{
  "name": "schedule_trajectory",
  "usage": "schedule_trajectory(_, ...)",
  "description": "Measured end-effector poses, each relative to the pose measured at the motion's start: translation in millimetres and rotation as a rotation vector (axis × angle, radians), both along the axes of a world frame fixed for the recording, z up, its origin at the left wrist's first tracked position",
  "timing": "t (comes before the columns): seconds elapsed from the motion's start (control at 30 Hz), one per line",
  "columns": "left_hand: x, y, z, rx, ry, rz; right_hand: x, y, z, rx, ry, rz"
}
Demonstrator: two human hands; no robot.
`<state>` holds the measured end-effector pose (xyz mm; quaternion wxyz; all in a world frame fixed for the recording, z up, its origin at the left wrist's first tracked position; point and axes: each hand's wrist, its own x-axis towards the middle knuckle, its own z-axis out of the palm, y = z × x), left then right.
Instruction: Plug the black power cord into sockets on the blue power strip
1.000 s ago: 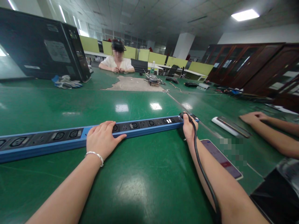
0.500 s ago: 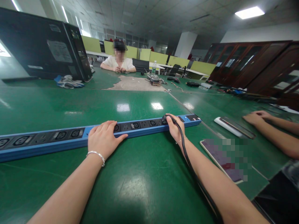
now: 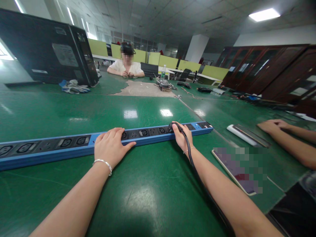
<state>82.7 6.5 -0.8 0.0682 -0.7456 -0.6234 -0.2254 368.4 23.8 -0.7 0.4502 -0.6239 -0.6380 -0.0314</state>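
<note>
Blue power strip (image 3: 148, 133) lies on the green table (image 3: 138, 197), long axis near 9-to-3, right end tipped slightly toward 2, left end cut off at frame edge. Sockets face up. Left hand (image 3: 110, 141): forearm in from 7, palm down across strip, thumb spread wide toward 2. Right hand (image 3: 182, 135): forearm from 5, hand aimed at 11, fingers pinching black plug (image 3: 172, 127) at the strip; can't tell if seated. Cable (image 3: 195, 171) trails to 5.
</note>
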Motion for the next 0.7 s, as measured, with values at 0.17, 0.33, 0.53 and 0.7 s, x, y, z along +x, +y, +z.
schedule_trajectory(0.17,0.7,-0.7,0.3,0.008,-0.007,-0.007,-5.3,-0.6,-2.5,0.018,-0.011,-0.037)
schedule_trajectory(0.33,0.7,-0.8,-0.2,-0.002,-0.023,-0.007,-10.6,-2.1,-3.7,0.019,-0.012,-0.082)
schedule_trajectory(0.53,0.5,-1.3,0.5,0.004,-0.036,-0.019,-15.6,-2.0,-6.7,0.035,-0.116,-0.087)
schedule_trajectory(0.7,0.8,-1.6,0.7,-0.010,-0.039,-0.014,-14.8,-5.6,-14.9,0.012,-0.180,-0.118)
